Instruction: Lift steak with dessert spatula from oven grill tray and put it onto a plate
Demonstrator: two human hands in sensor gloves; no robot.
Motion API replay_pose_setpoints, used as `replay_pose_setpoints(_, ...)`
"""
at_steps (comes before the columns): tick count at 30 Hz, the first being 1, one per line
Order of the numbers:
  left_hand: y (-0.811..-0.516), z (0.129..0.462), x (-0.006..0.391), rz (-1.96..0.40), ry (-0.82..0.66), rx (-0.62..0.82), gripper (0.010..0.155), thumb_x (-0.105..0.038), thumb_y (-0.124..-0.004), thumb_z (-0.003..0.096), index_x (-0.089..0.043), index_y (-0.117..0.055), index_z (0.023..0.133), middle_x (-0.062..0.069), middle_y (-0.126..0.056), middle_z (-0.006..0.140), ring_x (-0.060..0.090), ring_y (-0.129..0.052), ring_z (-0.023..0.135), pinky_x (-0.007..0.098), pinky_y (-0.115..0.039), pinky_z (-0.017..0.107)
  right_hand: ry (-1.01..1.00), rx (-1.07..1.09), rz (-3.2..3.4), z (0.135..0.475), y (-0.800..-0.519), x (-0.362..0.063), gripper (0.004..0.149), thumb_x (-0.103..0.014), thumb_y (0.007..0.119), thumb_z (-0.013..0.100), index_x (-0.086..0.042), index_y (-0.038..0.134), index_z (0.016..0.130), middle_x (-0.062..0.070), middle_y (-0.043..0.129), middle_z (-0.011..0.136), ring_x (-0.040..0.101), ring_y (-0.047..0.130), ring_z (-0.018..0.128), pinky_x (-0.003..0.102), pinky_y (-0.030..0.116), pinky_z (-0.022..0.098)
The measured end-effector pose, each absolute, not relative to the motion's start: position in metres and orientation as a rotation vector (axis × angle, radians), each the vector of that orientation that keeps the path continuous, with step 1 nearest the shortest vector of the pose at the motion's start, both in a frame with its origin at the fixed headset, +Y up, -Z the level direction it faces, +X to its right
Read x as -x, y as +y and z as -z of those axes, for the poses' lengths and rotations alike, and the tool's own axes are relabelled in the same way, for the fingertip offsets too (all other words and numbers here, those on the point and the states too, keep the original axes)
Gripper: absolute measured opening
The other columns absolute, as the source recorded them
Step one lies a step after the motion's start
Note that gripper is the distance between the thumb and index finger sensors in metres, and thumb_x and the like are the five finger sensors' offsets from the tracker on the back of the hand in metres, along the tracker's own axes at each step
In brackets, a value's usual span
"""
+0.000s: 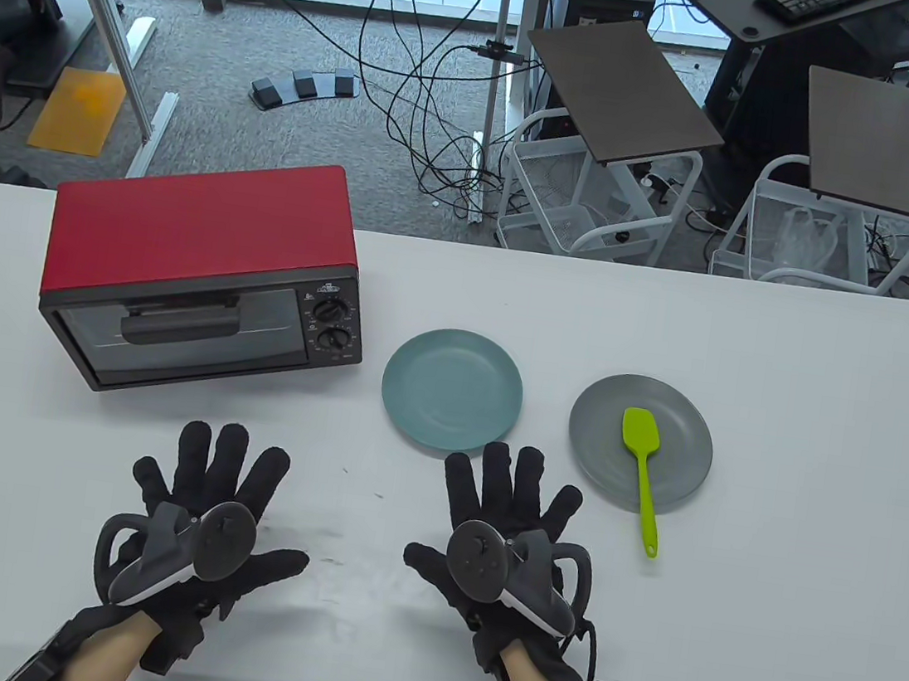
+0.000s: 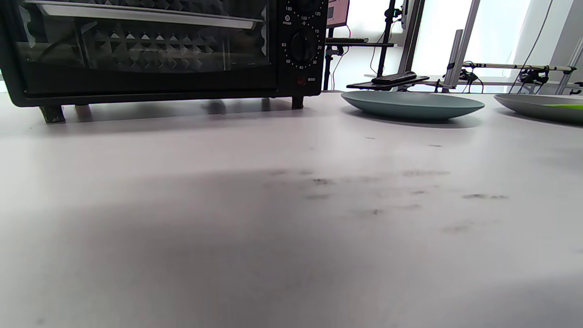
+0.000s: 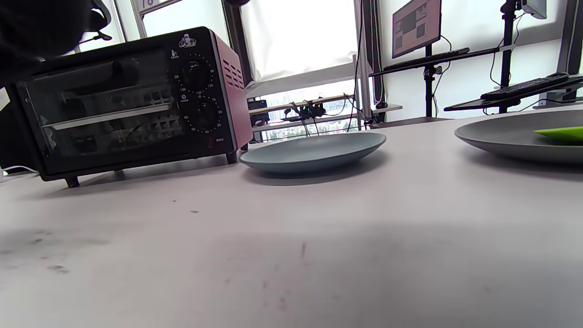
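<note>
Left hand (image 1: 203, 504): grip spread flat on the bench (image 1: 795, 360), holding nothing.
Right hand (image 1: 510, 523): grip spread flat, empty.
Spatula (image 1: 642, 466): on grey plate (image 1: 684, 438), just right of right hand.
Oven (image 1: 204, 274): door closed.

Behind the toaster oven's (image 1: 204, 274) dark glass door (image 1: 180, 329), the contents cannot be made out; no steak is discernible.
</note>
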State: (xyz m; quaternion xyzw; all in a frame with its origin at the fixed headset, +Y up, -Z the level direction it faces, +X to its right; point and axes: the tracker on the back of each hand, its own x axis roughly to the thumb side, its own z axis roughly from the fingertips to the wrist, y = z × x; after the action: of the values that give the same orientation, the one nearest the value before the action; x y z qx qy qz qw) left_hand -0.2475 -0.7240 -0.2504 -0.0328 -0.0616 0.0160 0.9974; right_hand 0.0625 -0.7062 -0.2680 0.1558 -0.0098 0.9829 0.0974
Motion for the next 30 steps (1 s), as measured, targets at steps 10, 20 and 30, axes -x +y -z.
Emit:
replay_pose_setpoints(10,-0.711,0.253,0.256,-0.09,-0.037,0.011,0.107,-0.097,-0.055,0.0283,-0.047,0.001,0.104,0.0,0.014,0.116,0.047,0.008,0.111,0.084,-0.02,0.068,-0.055,-0.417,-2.94,0.267,-0.703,-0.066,0.103,-0.079,0.061,0.044,-0.022,0.015,0.115,0.021,0.001,0.118,0.054,-0.006,0.101,0.087,0.011,0.061)
replay_pose_setpoints(20,-0.694,0.258,0.277,-0.234,0.061,-0.031,0.107,-0.097,-0.057,0.028,-0.047,-0.001,0.104,0.0,0.011,0.117,0.048,0.006,0.111,0.084,-0.024,0.069,-0.043,-0.448,-2.936,0.266,-0.703,-0.065,0.103,-0.079,0.062,0.044,-0.022,0.014,0.115,0.02,0.0,0.118,0.054,-0.006,0.102,0.087,0.012,0.061)
replay_pose_setpoints(30,-0.67,0.261,0.329,-0.719,0.229,-0.126,0.11,-0.096,-0.068,0.0254,-0.044,-0.014,0.106,0.002,-0.012,0.122,0.05,-0.02,0.115,0.081,-0.044,0.07,-0.039,-0.423,-2.922,0.268,-0.704,-0.066,0.103,-0.079,0.062,0.044,-0.022,0.015,0.115,0.021,0.001,0.118,0.054,-0.006,0.101,0.087,0.012,0.061)
